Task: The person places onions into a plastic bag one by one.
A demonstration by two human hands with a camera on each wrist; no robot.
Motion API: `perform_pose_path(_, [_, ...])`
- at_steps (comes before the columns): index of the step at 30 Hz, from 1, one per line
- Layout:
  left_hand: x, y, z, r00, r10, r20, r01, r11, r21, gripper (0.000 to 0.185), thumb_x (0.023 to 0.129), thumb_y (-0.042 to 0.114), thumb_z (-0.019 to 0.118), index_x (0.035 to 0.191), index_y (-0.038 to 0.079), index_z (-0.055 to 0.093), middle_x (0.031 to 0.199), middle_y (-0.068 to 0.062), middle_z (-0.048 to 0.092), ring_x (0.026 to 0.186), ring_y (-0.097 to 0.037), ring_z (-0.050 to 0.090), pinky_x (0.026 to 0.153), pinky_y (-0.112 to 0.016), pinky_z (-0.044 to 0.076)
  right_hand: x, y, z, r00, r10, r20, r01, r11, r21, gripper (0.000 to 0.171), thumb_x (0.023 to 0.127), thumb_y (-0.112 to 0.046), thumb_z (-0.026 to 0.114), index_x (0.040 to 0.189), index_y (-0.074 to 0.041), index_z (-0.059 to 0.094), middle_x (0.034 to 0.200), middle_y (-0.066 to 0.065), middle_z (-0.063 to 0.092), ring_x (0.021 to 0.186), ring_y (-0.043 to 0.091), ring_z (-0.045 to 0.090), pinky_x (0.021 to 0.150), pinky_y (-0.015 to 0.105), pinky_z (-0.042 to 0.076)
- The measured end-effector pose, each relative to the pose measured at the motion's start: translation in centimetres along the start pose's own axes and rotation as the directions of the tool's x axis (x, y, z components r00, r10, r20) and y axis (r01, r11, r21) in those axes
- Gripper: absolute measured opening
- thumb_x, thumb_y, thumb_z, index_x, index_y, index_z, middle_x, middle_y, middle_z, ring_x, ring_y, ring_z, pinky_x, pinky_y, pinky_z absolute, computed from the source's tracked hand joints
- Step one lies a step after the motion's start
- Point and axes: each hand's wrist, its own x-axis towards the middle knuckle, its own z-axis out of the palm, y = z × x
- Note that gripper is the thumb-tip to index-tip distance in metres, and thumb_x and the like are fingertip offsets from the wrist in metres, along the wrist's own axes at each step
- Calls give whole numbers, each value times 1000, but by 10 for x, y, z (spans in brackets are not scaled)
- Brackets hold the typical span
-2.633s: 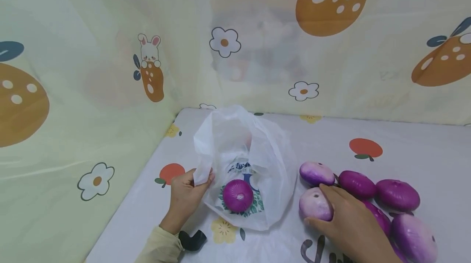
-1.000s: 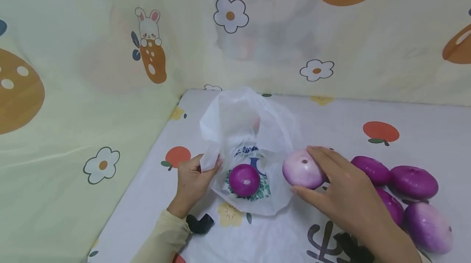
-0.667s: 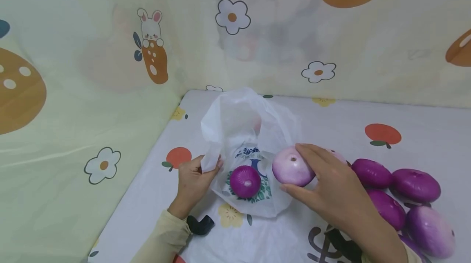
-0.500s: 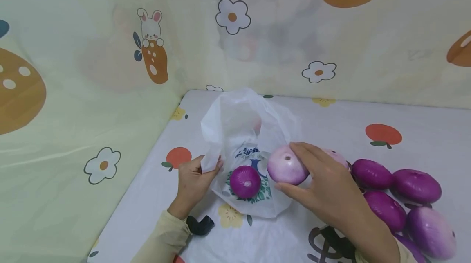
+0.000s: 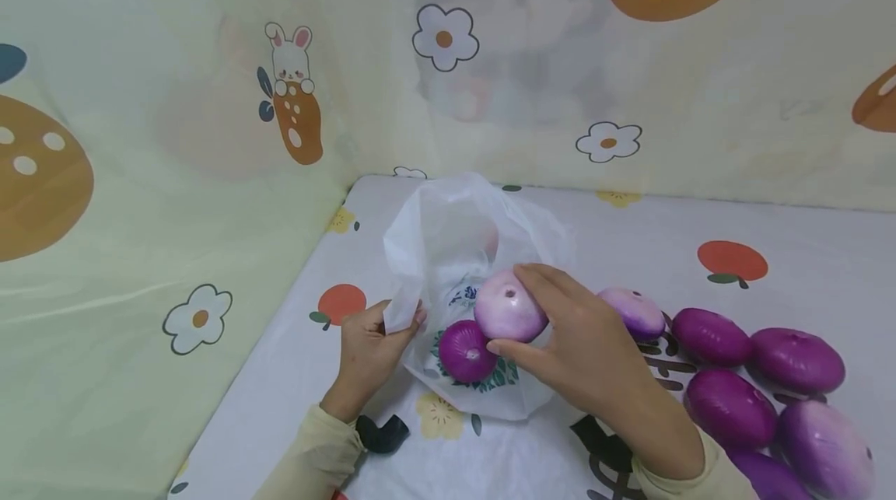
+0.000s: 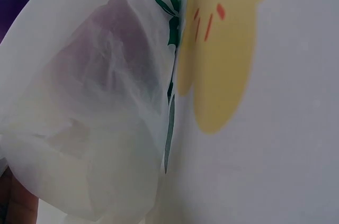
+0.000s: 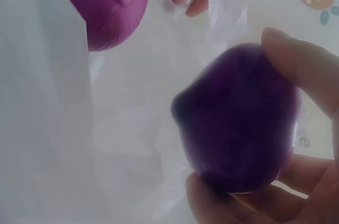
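My left hand (image 5: 371, 352) pinches the left edge of a translucent white plastic bag (image 5: 437, 212), whose mouth faces me. Inside the bag lies a magenta onion (image 5: 463, 352), resting over a green and blue print. Between the thumb and fingers of my right hand (image 5: 584, 337) is a pale purple onion (image 5: 509, 309), held at the bag's mouth and overlapping the magenta one in the head view. From the right wrist, the held onion (image 7: 238, 123) looks dark purple, with white plastic just beyond it. The left wrist view shows a purple shape (image 6: 108, 49) through the plastic.
On the right lie several more onions: a pale purple one (image 5: 633, 312), magenta ones (image 5: 731, 407) and a larger two-toned one (image 5: 826, 445). They rest on a printed tablecloth (image 5: 630, 243). Printed sheeting (image 5: 518, 80) walls off the back and left.
My right hand has picked up the pale purple onion from the group on the right and carried it left to the bag's mouth. The left hand keeps its hold on the bag.
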Motion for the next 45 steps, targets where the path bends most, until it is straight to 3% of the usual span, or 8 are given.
perform_pose_path(8, [-2, -2, 0, 1000, 13, -10, -13, 1000, -3, 17, 79, -6, 86, 94, -2, 80, 83, -11, 79, 70, -14, 67, 63, -22, 56, 12, -7, 16, 999, -33, 1, 33, 999, 30, 77, 78, -39, 92, 140, -4, 63, 140, 13, 64, 124, 31, 65, 99, 49, 54])
perform_pose_path(18, [-2, -1, -1, 1000, 9, -5, -9, 1000, -1, 17, 80, -6, 86, 95, 0, 81, 85, -10, 79, 74, -13, 69, 67, -21, 57, 24, -10, 31, 996, -86, -29, 87, 996, 32, 80, 72, -40, 95, 135, 0, 65, 135, 17, 67, 122, 32, 66, 97, 47, 55])
perform_pose_path(31, [0, -2, 0, 1000, 27, -6, -27, 999, -17, 16, 80, -6, 85, 95, 0, 80, 83, -10, 79, 71, -8, 66, 64, -21, 54, 33, -14, 47, 998, -57, 31, 54, 996, 66, 80, 72, -37, 95, 137, -3, 64, 138, 13, 66, 124, 29, 64, 100, 47, 54])
perform_pose_path(45, [1, -1, -2, 1000, 17, -3, -17, 999, 31, 12, 80, -5, 85, 88, -1, 78, 81, -10, 78, 65, -10, 59, 56, -21, 50, 40, -10, 61, 996, -41, 74, 34, 996, 85, 81, 74, -36, 93, 141, -2, 62, 141, 13, 64, 126, 30, 63, 103, 49, 52])
